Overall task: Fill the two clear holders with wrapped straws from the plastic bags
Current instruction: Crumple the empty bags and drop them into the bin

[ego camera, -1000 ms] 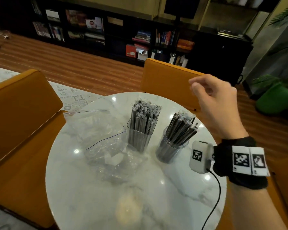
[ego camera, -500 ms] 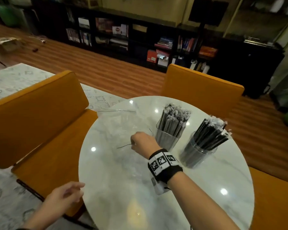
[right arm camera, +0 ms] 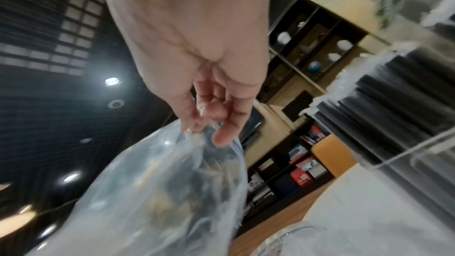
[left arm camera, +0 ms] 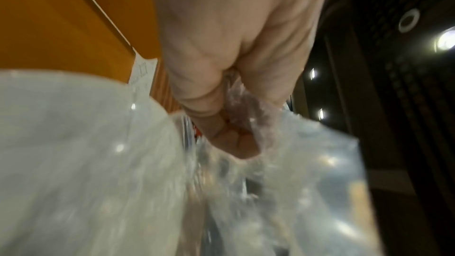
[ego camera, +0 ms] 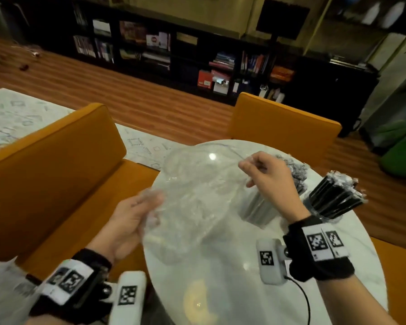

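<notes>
from the head camera i see my left hand [ego camera: 129, 221] at the near left edge of the round marble table [ego camera: 244, 289], fingers curled into a crumpled corner of a clear plastic bag [ego camera: 197, 198]. my right hand [ego camera: 271, 181] is raised over the middle of the table, thumb and forefinger pinched on the bag's far top edge, so the bag hangs stretched between both hands above the tabletop. i cannot tell whether anything is left inside it. behind my right hand stands a clear holder [ego camera: 258, 207] packed with wrapped straws [ego camera: 295, 170], partly hidden by my wrist. just to its right is the second holder [ego camera: 319, 212], full of dark straws [ego camera: 335, 195] leaning to the right. both sit on the far right part of the table. two orange chairs [ego camera: 56, 165] stand at the left and far sides.

from the left wrist camera, blurred, my left hand [left arm camera: 229, 89] has its fingers [left arm camera: 236, 143] closed around a bunched fold of the bag [left arm camera: 283, 182], with the pale table [left arm camera: 74, 143] to the left.

from the right wrist camera, my right hand [right arm camera: 197, 55] pinches the bag [right arm camera: 160, 192] at its top edge between fingertips [right arm camera: 224, 137] and thumb; the bag hangs below. the dark straws [right arm camera: 399, 104] in a clear holder [right arm camera: 418, 159] sit at the right, standing on the table [right arm camera: 381, 211].
</notes>
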The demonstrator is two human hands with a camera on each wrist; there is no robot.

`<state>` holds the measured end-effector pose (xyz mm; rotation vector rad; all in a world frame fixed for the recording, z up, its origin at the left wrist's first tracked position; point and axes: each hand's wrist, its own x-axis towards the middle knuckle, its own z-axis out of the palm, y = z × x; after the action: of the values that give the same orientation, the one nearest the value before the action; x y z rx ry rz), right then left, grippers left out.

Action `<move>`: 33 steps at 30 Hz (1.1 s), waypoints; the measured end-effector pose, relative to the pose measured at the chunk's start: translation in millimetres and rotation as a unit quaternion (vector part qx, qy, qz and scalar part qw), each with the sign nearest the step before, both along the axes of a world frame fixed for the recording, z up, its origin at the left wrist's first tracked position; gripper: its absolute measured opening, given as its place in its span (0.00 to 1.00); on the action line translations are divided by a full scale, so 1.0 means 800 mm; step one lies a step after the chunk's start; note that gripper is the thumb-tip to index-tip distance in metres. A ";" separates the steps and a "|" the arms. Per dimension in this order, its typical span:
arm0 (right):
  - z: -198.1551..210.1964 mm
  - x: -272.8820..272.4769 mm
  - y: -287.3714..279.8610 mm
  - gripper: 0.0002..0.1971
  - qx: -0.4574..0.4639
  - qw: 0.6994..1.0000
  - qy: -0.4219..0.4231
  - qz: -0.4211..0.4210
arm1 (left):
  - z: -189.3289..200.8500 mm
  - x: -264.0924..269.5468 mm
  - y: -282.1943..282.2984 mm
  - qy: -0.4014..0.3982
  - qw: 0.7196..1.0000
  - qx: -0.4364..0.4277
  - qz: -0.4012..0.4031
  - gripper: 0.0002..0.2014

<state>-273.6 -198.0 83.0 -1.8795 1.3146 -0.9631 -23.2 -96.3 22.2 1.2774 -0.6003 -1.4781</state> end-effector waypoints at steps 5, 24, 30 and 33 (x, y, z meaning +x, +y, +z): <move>-0.029 0.059 -0.034 0.15 0.039 0.999 -0.011 -0.006 | 0.003 0.095 0.012 -0.003 0.999 -0.009 0.038 0.20; -0.239 0.069 -0.034 0.15 0.296 0.861 0.384 -0.156 | -0.005 0.097 -0.019 0.024 0.999 0.002 0.026 0.13; -0.232 0.055 -0.006 0.01 0.365 0.915 -0.041 -0.164 | -0.059 0.076 -0.044 -0.028 0.996 0.065 -0.061 0.23; -0.214 0.051 0.016 0.17 0.423 0.846 -0.309 -0.099 | -0.087 0.050 -0.042 -0.107 0.981 0.109 -0.117 0.21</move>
<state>-232.6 -185.0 -87.9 -0.6849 1.2290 -0.7865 16.8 -130.3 -47.7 1.5938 -0.7670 -1.6461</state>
